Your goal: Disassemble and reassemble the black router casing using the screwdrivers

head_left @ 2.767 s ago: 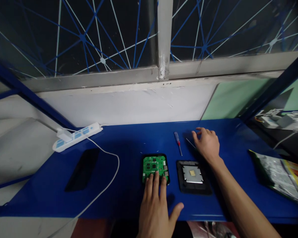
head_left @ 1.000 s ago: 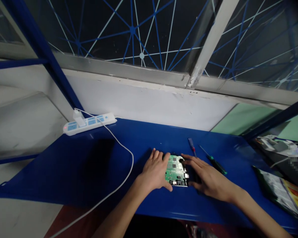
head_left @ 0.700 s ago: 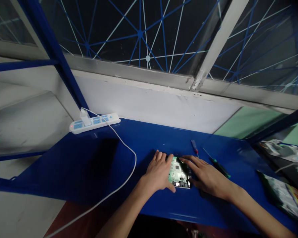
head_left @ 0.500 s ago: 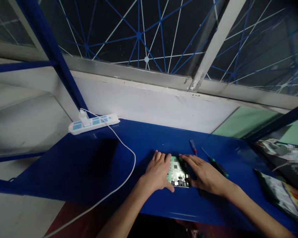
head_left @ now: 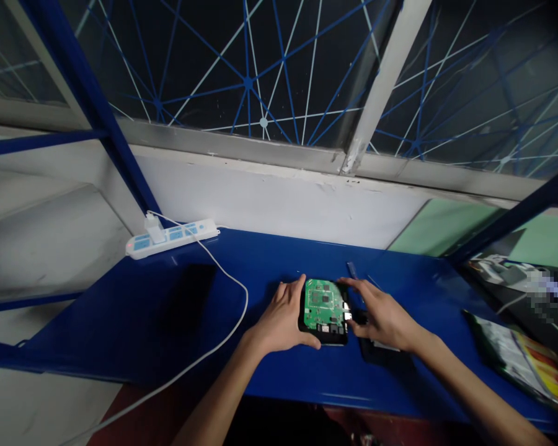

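A green circuit board (head_left: 324, 303) sits in a shallow black case (head_left: 333, 338) between my two hands, its ports facing right and toward me. My left hand (head_left: 283, 317) grips the left side, fingers along the far edge and thumb at the near corner. On the right side, my right hand (head_left: 385, 313) holds the board and case, fingertips at the far right corner and thumb beside the silver port. Under my right hand lies a flat black piece (head_left: 369, 353), partly hidden. A screwdriver (head_left: 352, 269) lies just beyond that hand, and the shaft of another (head_left: 374, 282) shows beside it.
A white power strip (head_left: 174, 236) with a plugged-in adapter stands at the back left of the blue table (head_left: 260, 248). Its white cable (head_left: 245, 300) curves toward me. A dark flat object (head_left: 190, 297) lies at left, and a colourful packet (head_left: 516, 359) at right.
The board has turned and tilted, showing its green face and the black case more plainly. The flat black piece now shows under my right hand. The camera view has shifted slightly.
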`<state>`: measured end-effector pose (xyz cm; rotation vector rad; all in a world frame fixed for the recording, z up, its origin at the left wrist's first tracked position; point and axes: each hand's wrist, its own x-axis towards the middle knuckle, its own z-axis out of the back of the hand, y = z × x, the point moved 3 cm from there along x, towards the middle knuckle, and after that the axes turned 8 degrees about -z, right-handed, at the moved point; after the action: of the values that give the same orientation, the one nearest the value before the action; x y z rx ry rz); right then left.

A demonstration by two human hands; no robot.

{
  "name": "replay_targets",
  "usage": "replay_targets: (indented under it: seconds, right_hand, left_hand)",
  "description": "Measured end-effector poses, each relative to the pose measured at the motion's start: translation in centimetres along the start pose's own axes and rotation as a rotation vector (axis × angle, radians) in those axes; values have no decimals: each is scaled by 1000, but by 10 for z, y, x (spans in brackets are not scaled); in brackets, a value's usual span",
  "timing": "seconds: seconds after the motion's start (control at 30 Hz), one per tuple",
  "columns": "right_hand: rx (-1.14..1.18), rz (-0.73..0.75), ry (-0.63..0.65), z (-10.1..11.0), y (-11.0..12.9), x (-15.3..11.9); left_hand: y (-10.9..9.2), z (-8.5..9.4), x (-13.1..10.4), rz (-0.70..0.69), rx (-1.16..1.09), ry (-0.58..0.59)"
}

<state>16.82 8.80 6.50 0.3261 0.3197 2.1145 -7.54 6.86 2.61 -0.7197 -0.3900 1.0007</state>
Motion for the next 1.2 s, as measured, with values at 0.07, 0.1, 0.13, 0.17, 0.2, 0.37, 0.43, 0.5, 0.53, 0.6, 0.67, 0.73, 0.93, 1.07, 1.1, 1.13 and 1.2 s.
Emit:
replay_targets:
  seconds: [0.07, 0.1, 0.13, 0.17, 0.2, 0.37, 0.43, 0.5, 0.53, 0.6, 0.67, 0.73, 0.93, 1.07, 1.1, 1.13, 1.2]
  right_hand:
    - [21, -7, -26, 3, -1, -2]
    - [26, -5, -36, 5, 0, -2]
    - [29, -4, -43, 6, 1, -3]
    - [31, -3, -47, 7, 2, -4]
    - [31, 0, -53, 8, 4, -4]
    - [36, 37, -85, 12, 14, -5]
    - [39, 46, -85, 13, 16, -6]
    - [40, 47, -80, 14, 18, -7]
    - [38, 42, -75, 15, 18, -8]
    - [32, 40, -65, 16, 19, -9]
    - [24, 55, -59, 17, 22, -12]
    - [14, 81, -56, 19, 27, -14]
    - [-14, 123, -92, 26, 44, -22]
    - [-49, 119, -136, 23, 48, -25]
    - [-55, 111, -149, 21, 47, -25]
    - [-60, 103, -157, 19, 47, -25]
    - [-68, 96, -160, 16, 47, -24]
  left_hand:
    - [-3, 5, -4, -42, 21, -81]
    - [-5, 8, -6, -79, 44, -118]
    - [-9, 11, -9, -121, 72, -146]
    - [-12, 13, -11, -159, 103, -165]
    - [-16, 16, -13, -191, 135, -175]
    - [-32, 21, -18, -273, 249, -166]
    - [-35, 20, -18, -286, 264, -152]
    - [-35, 19, -17, -295, 268, -146]
    - [-35, 18, -17, -298, 268, -148]
    - [-34, 18, -16, -303, 269, -160]
    - [-33, 18, -15, -311, 273, -174]
    - [-33, 19, -16, -314, 273, -184]
    - [-36, 26, -23, -295, 196, -218]
    - [-44, 34, -27, -305, 165, -237]
    - [-45, 36, -28, -309, 160, -238]
    - [-46, 37, -28, -313, 157, -238]
    - [-45, 39, -29, -310, 156, -234]
